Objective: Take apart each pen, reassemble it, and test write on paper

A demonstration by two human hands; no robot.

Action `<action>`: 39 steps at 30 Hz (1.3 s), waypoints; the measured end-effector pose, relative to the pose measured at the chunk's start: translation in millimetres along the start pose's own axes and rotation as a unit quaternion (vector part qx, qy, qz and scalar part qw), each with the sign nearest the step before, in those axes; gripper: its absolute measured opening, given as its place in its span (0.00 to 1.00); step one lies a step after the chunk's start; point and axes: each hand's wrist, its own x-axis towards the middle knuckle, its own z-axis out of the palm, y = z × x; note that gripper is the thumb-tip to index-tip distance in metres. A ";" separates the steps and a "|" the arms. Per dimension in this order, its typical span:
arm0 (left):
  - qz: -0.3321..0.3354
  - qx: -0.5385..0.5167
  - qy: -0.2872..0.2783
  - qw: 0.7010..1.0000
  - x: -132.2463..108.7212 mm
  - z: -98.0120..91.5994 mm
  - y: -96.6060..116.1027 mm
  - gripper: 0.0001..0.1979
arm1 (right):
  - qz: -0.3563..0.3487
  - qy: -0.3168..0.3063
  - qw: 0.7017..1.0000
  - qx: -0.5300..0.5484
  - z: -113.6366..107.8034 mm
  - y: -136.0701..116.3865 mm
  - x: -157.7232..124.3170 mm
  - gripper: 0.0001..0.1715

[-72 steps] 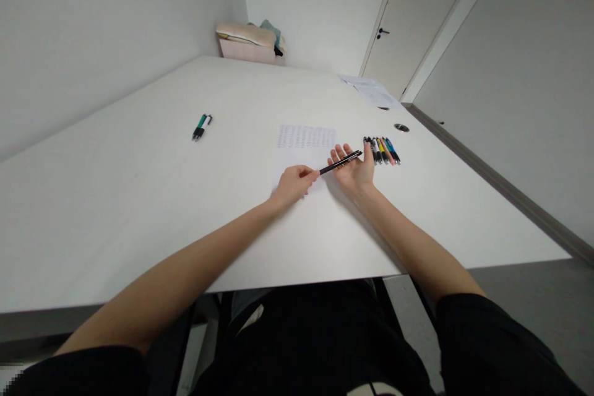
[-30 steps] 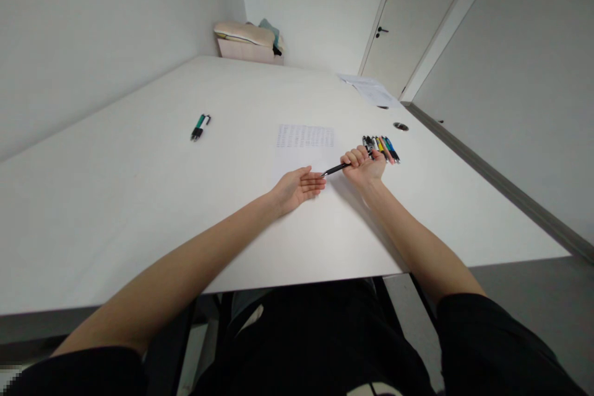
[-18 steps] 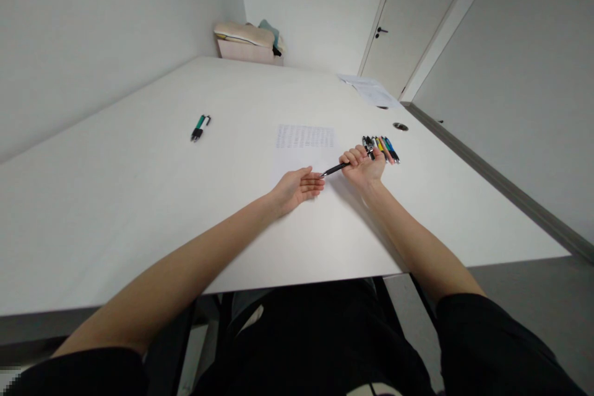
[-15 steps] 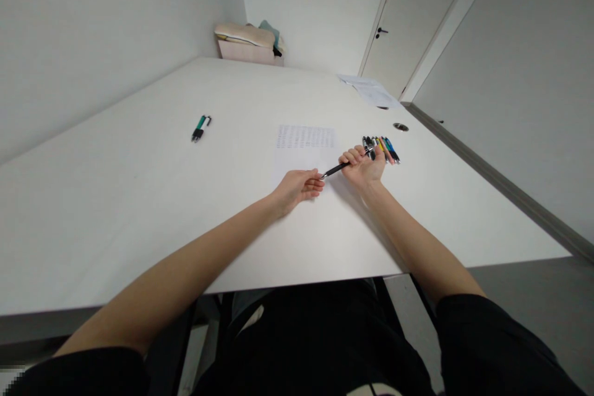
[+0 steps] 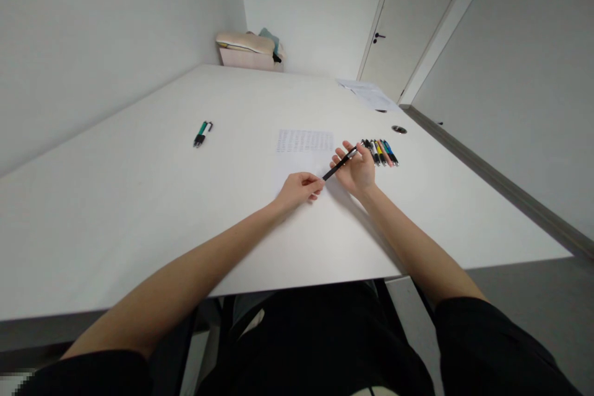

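Note:
A black pen [image 5: 338,167] is held at a slant above the sheet of paper [image 5: 297,158], which has rows of writing on its upper half. My left hand [image 5: 301,189] pinches the pen's lower end between thumb and fingertips, hiding the tip. My right hand [image 5: 356,172] is palm up, its fingers loosely extended under the pen and its thumb against the upper end near the clip. Just beyond the right hand lies a row of several pens [image 5: 381,153] in different colours.
Two pens, a green one [image 5: 200,133] and a white one [image 5: 204,135], lie on the left of the white table [image 5: 139,216]. More papers [image 5: 369,94] rest at the far right, near a round metal table fitting [image 5: 399,130]. A wall borders the left side.
My right hand has shifted slightly left and its fingers have uncurled. My left fingers now close over the pen tip, which showed before.

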 end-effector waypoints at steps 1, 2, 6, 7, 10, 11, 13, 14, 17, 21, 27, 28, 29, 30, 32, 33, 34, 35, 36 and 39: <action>0.001 -0.019 0.004 1.000 -0.7 0.3 1.6 0.07 | 0.010 0.008 1.000 -0.007 0.6 0.5 -0.5 0.11; 0.002 -0.041 0.008 0.999 -1.2 0.3 3.2 0.07 | 0.021 0.014 1.000 -0.013 1.2 1.1 -1.0 0.11; -0.006 -0.110 0.033 0.993 -1.0 -1.5 6.2 0.09 | 0.046 0.015 0.998 -0.050 2.5 6.9 -1.9 0.09; -0.006 -0.119 0.039 0.992 -0.4 -2.1 6.2 0.09 | 0.044 0.011 0.997 -0.062 2.1 8.8 -1.5 0.10; -0.003 -0.128 0.047 0.991 1.2 -3.1 5.4 0.08 | 0.033 0.010 0.994 -0.101 -0.1 14.2 0.2 0.13; -0.003 -0.128 0.048 0.991 1.6 -3.1 5.1 0.08 | 0.028 0.011 0.993 -0.111 -0.8 15.5 0.8 0.14; -0.003 -0.124 0.050 0.991 2.1 -2.8 4.6 0.08 | 0.014 0.013 0.992 -0.124 -1.7 17.2 1.3 0.14; -0.003 -0.121 0.052 0.991 2.2 -2.7 4.4 0.07 | 0.006 0.013 0.992 -0.128 -1.8 17.7 1.3 0.14; -0.004 -0.109 0.054 0.993 2.4 -2.7 4.0 0.07 | -0.014 0.018 0.991 -0.133 -1.9 19.2 1.0 0.16; 0.000 -0.087 0.052 0.995 2.4 -3.7 3.5 0.06 | -0.034 0.024 0.989 -0.145 -3.9 22.7 1.0 0.18; 0.017 -0.001 0.023 1.000 4.6 -4.6 -1.3 0.09 | -0.033 0.019 0.982 -0.184 -11.4 27.7 3.0 0.22; 0.019 0.014 0.017 1.000 5.5 -4.7 -2.7 0.09 | -0.031 0.020 0.981 -0.191 -12.3 27.9 3.5 0.23; 0.021 0.028 0.014 0.999 6.6 -4.9 -4.1 0.10 | -0.030 0.021 0.980 -0.198 -12.8 27.9 4.0 0.23; 0.025 0.041 0.012 0.999 7.7 -5.3 -5.4 0.11 | -0.030 0.022 0.978 -0.205 -13.0 27.5 4.5 0.23; 0.036 0.062 0.017 0.997 10.1 -7.0 -7.8 0.13 | -0.035 0.023 0.975 -0.216 -12.0 25.1 6.0 0.22; 0.045 0.074 0.024 0.996 11.1 -8.2 -8.8 0.15 | -0.038 0.023 0.974 -0.221 -11.1 22.8 7.2 0.21; 0.057 0.088 0.033 0.994 12.0 -9.7 -9.6 0.16 | -0.040 0.023 0.973 -0.226 -10.0 19.6 8.8 0.20; 0.069 0.103 0.045 0.991 12.7 -11.4 -10.3 0.17 | -0.040 0.022 0.972 -0.231 -9.0 15.3 10.9 0.19; 0.081 0.117 0.057 0.988 13.4 -13.0 -11.0 0.17 | -0.039 0.022 0.970 -0.237 -8.3 10.1 13.7 0.18; 0.102 0.139 0.084 0.981 14.5 -16.5 -13.3 0.17 | -0.028 0.018 0.959 -0.280 -9.5 -10.8 25.9 0.14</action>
